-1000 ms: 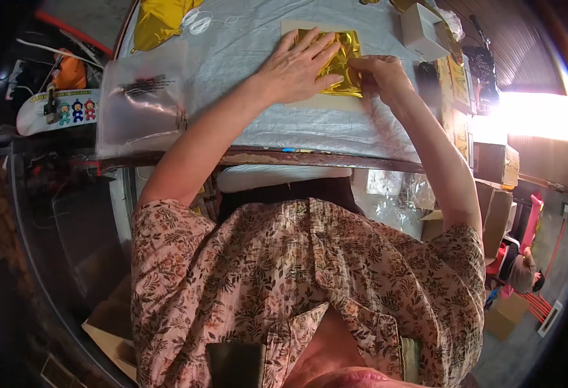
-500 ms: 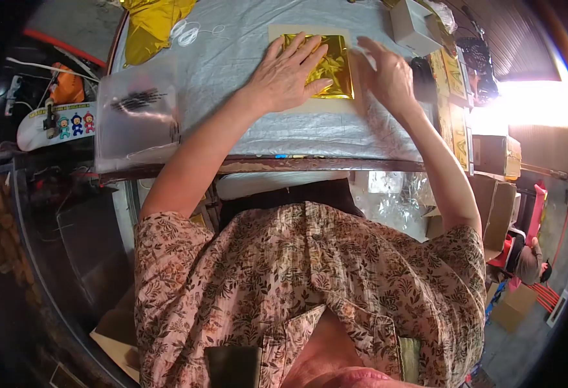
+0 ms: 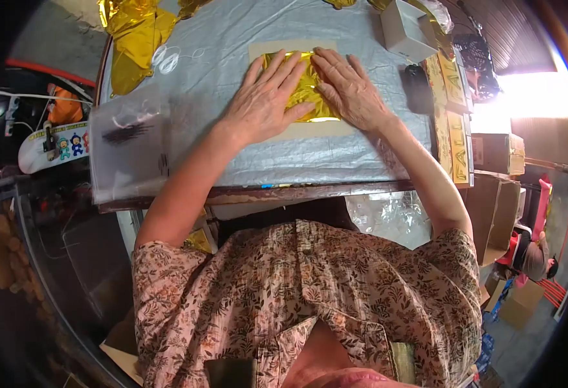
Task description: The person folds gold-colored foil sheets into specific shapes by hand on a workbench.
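A folded gold foil sheet (image 3: 306, 97) lies flat on a beige rectangular board (image 3: 297, 132). My left hand (image 3: 261, 97) rests on the foil's left side, palm down with the fingers stretched out. On the right side, my right hand (image 3: 352, 90) presses flat in the same way, its fingertips near the foil's top edge. Neither hand grips anything. Parts of the foil's left and right edges are hidden under my hands.
Clear plastic bags (image 3: 129, 149) lie at the table's left edge. Behind them are crumpled gold foil (image 3: 135, 48) and a white string (image 3: 167, 59). At right stand a white box (image 3: 405, 29) and a lettered cardboard strip (image 3: 453, 123). Another person (image 3: 533, 255) is far right.
My right hand has come left and down onto the foil, from beside the board. My left hand stays on the foil. The camera view has shifted, so the table sits lower.
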`<state>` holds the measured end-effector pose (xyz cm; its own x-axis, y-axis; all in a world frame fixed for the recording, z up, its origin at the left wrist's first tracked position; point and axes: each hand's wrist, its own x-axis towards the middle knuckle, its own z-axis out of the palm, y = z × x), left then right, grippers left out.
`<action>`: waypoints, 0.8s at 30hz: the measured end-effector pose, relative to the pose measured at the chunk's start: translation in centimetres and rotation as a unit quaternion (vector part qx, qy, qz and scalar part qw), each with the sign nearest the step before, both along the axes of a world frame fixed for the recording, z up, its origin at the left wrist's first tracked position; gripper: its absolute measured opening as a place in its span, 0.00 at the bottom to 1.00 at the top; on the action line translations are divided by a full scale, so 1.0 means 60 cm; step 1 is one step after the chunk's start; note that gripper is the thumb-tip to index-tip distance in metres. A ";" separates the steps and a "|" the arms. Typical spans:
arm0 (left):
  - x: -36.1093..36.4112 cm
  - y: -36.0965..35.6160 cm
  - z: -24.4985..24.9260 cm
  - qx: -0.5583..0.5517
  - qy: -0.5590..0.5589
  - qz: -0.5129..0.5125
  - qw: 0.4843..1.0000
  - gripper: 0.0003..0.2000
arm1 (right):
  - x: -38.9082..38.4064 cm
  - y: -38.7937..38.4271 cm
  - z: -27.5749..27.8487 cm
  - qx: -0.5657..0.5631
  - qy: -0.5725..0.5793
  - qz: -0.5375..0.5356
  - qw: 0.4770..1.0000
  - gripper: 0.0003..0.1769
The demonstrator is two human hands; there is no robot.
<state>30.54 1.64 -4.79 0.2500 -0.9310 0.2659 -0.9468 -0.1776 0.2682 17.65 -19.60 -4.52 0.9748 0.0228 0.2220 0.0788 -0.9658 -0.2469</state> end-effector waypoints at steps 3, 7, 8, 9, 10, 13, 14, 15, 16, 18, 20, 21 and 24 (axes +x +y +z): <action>0.010 0.010 0.012 0.003 -0.024 0.029 0.999 0.41 | -0.003 0.000 0.005 0.004 0.005 -0.005 1.000 0.33; 0.023 0.021 0.022 0.039 -0.038 0.033 0.998 0.43 | -0.001 -0.007 0.006 -0.004 0.017 0.004 1.000 0.34; 0.024 0.021 0.020 0.048 -0.039 0.035 0.997 0.43 | 0.000 -0.009 0.006 -0.010 0.020 0.011 1.000 0.34; 0.024 0.022 0.020 0.051 -0.036 0.035 0.997 0.43 | 0.000 -0.009 0.006 -0.007 0.024 0.011 1.000 0.34; 0.024 0.023 0.022 0.051 -0.034 0.033 0.998 0.43 | -0.001 -0.008 0.007 -0.011 0.021 0.008 1.000 0.34; 0.030 0.021 0.018 0.047 -0.023 0.030 0.998 0.44 | 0.000 -0.008 0.007 -0.021 0.020 0.005 1.000 0.34; 0.029 0.022 0.016 0.042 -0.015 0.031 0.999 0.44 | 0.000 -0.008 0.006 -0.029 0.020 0.003 0.999 0.35; 0.030 0.022 0.017 0.047 -0.010 0.031 0.998 0.44 | 0.001 -0.008 0.006 -0.024 0.025 0.005 0.999 0.35; 0.033 0.020 0.018 0.046 -0.012 0.030 0.998 0.44 | 0.002 -0.008 0.004 -0.030 0.018 0.002 0.999 0.34; 0.033 0.023 0.010 0.037 -0.015 0.023 0.999 0.44 | -0.003 -0.008 -0.003 -0.031 0.004 0.003 1.000 0.33; 0.032 0.028 -0.001 0.036 -0.016 0.020 0.999 0.43 | -0.004 -0.007 -0.010 -0.047 -0.001 0.000 0.999 0.32; 0.035 0.026 -0.004 0.023 -0.028 0.020 0.999 0.43 | 0.000 -0.010 -0.013 -0.074 -0.018 0.000 0.997 0.32; 0.031 0.024 0.000 0.019 -0.031 0.008 0.999 0.43 | -0.002 -0.002 0.005 -0.039 -0.009 0.001 0.999 0.32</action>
